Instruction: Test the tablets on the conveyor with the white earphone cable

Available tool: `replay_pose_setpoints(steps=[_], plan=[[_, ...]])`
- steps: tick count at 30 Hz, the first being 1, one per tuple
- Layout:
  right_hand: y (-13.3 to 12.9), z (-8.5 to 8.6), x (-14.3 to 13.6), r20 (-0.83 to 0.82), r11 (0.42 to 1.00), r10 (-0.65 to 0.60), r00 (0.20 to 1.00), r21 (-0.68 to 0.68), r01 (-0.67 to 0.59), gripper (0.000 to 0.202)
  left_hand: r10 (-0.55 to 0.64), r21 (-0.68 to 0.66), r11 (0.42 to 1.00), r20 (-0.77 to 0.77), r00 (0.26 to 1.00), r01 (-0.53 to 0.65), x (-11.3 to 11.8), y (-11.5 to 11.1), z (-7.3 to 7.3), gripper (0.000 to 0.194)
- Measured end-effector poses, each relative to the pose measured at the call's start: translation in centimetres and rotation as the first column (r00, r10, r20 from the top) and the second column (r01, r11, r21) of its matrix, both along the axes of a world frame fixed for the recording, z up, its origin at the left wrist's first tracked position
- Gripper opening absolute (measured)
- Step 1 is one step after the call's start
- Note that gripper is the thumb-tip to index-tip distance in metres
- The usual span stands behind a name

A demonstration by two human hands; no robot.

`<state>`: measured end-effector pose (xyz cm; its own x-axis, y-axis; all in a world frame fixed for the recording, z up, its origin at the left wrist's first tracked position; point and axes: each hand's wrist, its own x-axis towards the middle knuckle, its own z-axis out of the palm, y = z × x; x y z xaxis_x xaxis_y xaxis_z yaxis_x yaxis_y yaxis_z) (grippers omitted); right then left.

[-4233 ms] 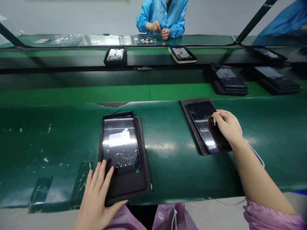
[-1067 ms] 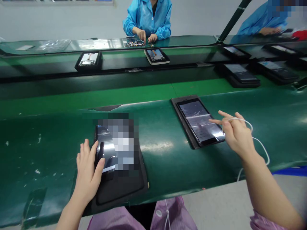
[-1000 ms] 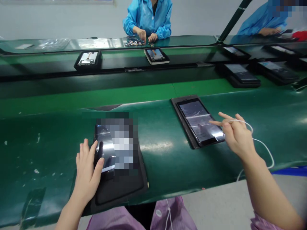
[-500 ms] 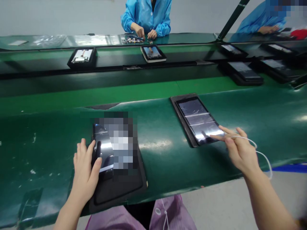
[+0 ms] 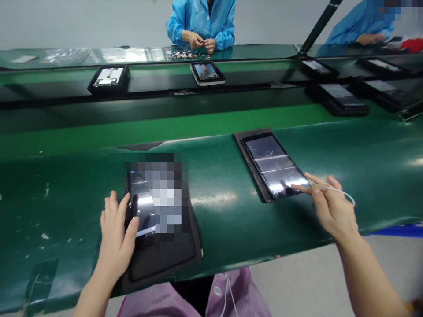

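Observation:
Fingers spread, my left hand rests along the left edge of a glossy dark tablet. That tablet lies on a black padded tray, and blurred blocks cover part of its screen. Over to the right, a second tablet lies askew on a thin dark pad, its near corner reaching past the pad. My right hand is at that corner, one stretched finger on the screen and another by its right edge. A white cord runs over the right hand.
Behind the green bench runs a belt carrying an opened device in a black tray, another device, and several more at right. Across from me, a person in blue handles small parts. Another blue sleeve shows at far right.
My hands and both tablets stay nearly in place. The devices on the rear belt have shifted slightly left, while a nearer one at right moved right. The person opposite has brought their hands together.

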<state>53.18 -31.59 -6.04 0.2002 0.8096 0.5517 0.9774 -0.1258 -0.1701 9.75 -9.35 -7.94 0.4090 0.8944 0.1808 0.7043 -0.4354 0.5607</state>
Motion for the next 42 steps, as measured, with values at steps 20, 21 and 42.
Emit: replay_pose_setpoints(steps=[20, 21, 42], plan=[[2.3, -0.2, 1.5, -0.079, 0.999, -0.006, 0.997, -0.032, 0.003, 0.028, -0.037, 0.006, 0.999, -0.041, 0.998, 0.037, -0.6, 0.6, -0.3, 0.054], [3.2, -0.3, 2.1, -0.085, 0.999, -0.004, 0.996, -0.047, 0.0, 0.029, -0.029, 0.008, 1.0, -0.042, 0.999, 0.029, -0.4, 0.5, -0.2, 0.054], [3.6, 0.6, 3.3, 0.081, 0.999, -0.033, 0.996, -0.02, 0.035, 0.033, -0.016, -0.009, 1.0, 0.028, 0.999, 0.017, -0.1, 0.3, -0.4, 0.052]])
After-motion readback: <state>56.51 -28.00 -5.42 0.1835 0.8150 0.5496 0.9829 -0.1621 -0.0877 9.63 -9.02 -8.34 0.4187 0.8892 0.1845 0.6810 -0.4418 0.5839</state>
